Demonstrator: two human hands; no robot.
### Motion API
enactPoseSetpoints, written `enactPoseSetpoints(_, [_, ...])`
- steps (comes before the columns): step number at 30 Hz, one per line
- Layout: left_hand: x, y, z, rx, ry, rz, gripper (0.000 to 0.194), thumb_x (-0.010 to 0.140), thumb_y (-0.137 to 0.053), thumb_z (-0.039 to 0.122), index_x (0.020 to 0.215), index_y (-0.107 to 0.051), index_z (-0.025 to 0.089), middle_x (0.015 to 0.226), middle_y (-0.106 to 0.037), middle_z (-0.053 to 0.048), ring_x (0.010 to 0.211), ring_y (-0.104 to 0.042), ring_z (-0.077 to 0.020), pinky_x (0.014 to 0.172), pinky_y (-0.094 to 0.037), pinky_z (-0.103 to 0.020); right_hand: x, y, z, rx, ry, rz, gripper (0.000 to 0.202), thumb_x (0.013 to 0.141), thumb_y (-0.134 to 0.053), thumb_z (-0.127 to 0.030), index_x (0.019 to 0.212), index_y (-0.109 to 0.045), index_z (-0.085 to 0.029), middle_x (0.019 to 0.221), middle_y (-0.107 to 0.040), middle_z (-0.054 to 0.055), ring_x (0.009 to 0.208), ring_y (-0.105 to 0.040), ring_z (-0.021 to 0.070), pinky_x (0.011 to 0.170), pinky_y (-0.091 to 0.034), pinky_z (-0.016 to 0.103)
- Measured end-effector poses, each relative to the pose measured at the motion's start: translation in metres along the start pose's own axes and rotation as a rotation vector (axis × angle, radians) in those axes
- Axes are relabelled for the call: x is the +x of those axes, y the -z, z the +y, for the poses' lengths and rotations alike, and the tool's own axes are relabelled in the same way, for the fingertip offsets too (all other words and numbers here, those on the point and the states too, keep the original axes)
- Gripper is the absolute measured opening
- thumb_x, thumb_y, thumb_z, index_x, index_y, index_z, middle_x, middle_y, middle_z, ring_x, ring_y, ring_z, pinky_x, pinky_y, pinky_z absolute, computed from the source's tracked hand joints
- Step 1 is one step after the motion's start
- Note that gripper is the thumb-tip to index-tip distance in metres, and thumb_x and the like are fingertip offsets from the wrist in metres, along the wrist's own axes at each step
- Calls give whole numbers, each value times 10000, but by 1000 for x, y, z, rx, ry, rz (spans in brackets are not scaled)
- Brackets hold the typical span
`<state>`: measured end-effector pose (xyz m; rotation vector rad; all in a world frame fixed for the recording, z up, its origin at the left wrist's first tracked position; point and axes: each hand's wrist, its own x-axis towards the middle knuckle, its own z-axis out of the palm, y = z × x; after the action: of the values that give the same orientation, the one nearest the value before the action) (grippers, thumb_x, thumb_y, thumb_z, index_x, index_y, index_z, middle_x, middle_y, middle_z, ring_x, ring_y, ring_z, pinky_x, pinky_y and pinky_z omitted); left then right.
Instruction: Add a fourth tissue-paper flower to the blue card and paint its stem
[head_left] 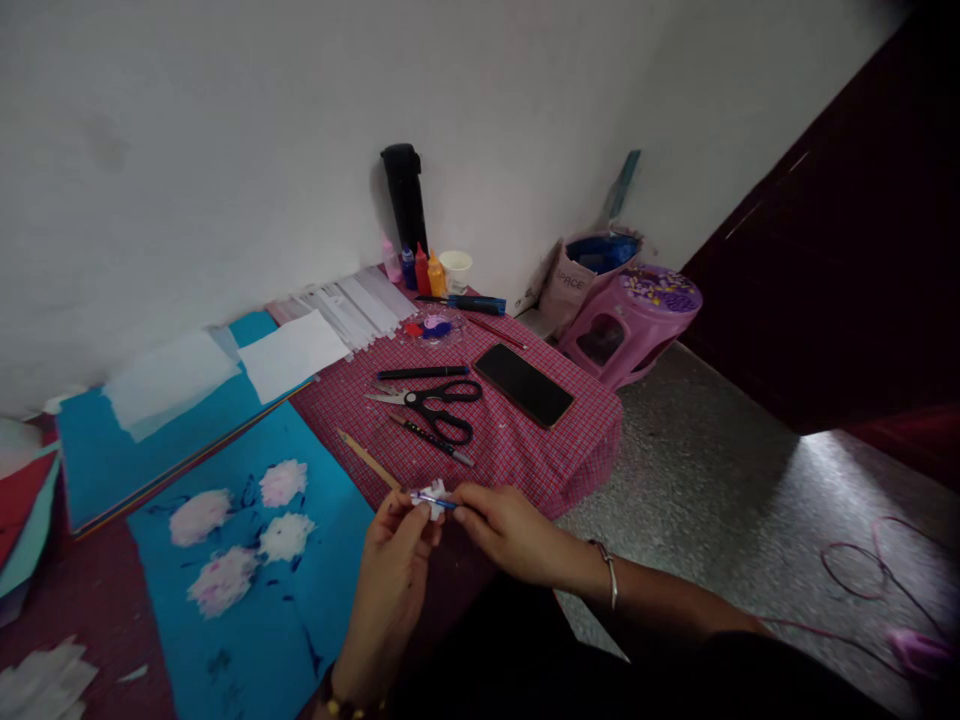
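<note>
My left hand (pixel 397 560) pinches a small white paper flower (pixel 435 497) at the table's front edge. In my right hand (pixel 506 530) is a slim blue brush (pixel 442 502), its tip lying across the flower. Left of my hands lies a blue sheet (pixel 330 560) bearing several fluffy white-pink paper flowers (pixel 225 580) and dark blue painted marks. Beyond my hands are black-handled scissors (pixel 431 400), a patterned pen (pixel 431 438), a black pen (pixel 422 373) and a wooden stick (pixel 367 458).
A phone (pixel 525 384) lies near the table's right side. Paint bottles (pixel 422 270), a white cup (pixel 456 268), a cutter (pixel 480 304) and a black flask (pixel 405 200) stand or lie further back. A pink stool (pixel 630 325) is beyond the table. Paper strips (pixel 360 308) lie at the back.
</note>
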<state>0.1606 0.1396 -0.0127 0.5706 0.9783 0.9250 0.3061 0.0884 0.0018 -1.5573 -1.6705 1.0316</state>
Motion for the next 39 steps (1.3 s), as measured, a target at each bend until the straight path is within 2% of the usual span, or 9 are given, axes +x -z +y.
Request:
enactPoseSetpoints(8, [-8, -10, 10, 3, -31, 49, 227, 525, -821, 194, 606, -609, 187, 581, -596, 42, 502, -472, -70, 454, -383, -157, -9, 1, 5, -89, 34, 0, 222, 967, -404, -212, 1032, -616, -196, 909, -670, 38, 800, -607, 140, 720, -419, 231])
enactPoseSetpoints(14, [-12, 1, 27, -52, -73, 108, 242, 521, -822, 166, 650, -618, 182, 637, -626, 48, 546, -516, -59, 462, -402, -117, -24, 8, 13, 62, -59, 50, 166, 966, -407, -240, 986, -562, -185, 786, -582, 0, 678, -521, 109, 636, -390, 218])
enactPoseSetpoints(17, [-11, 3, 22, -48, -34, 85, 222, 549, -819, 171, 683, -643, 167, 712, -668, 19, 602, -566, -74, 537, -470, -139, -22, 9, 9, 248, -18, 60, 153, 969, -414, -287, 949, -522, -181, 767, -521, -15, 670, -473, 96, 615, -377, 206])
enactPoseSetpoints(22, [-7, -4, 10, 9, -24, -16, 140, 651, -766, 216, 722, -650, 187, 788, -693, -4, 773, -629, -136, 706, -522, -228, -9, 2, 0, 406, -33, -28, 283, 994, -334, -347, 875, -520, -170, 638, -434, -41, 561, -405, 83, 517, -330, 194])
enactPoseSetpoints(26, [-8, -9, 9, 48, -49, 9, 128, 684, -748, 222, 760, -647, 201, 863, -707, -1, 848, -626, -128, 768, -495, -210, -3, -4, -5, 371, -20, -16, 226, 985, -341, -268, 843, -494, -181, 631, -435, -46, 548, -410, 78, 529, -338, 195])
enactPoseSetpoints(30, [-12, -16, 5, 51, -163, 36, 126, 705, -735, 231, 773, -632, 207, 819, -715, 7, 799, -637, -124, 742, -492, -213, -1, -7, -7, 264, 4, 33, 213, 964, -368, -245, 773, -442, -186, 670, -429, -35, 591, -404, 87, 552, -330, 208])
enactPoseSetpoints(33, [-15, -21, 2, 41, -230, 49, 117, 729, -722, 219, 769, -612, 218, 816, -724, 15, 846, -655, -132, 783, -489, -223, -2, -9, -6, 208, -25, 55, 218, 963, -370, -259, 760, -404, -190, 675, -418, -33, 592, -387, 91, 548, -309, 216])
enactPoseSetpoints(36, [-11, -23, 9, 21, -256, 68, 103, 758, -699, 192, 772, -602, 224, 820, -722, 33, 852, -659, -111, 834, -482, -218, -7, -12, -4, 170, -64, 43, 210, 960, -374, -245, 761, -406, -188, 693, -431, -26, 610, -403, 96, 566, -311, 226])
enactPoseSetpoints(39, [0, -18, 24, -51, -388, 115, 125, 748, -684, 136, 769, -607, 232, 812, -719, 55, 887, -664, -121, 923, -481, -279, -17, -13, -1, 216, -89, 1, 217, 961, -376, -246, 758, -423, -186, 699, -439, -23, 610, -401, 95, 562, -313, 225])
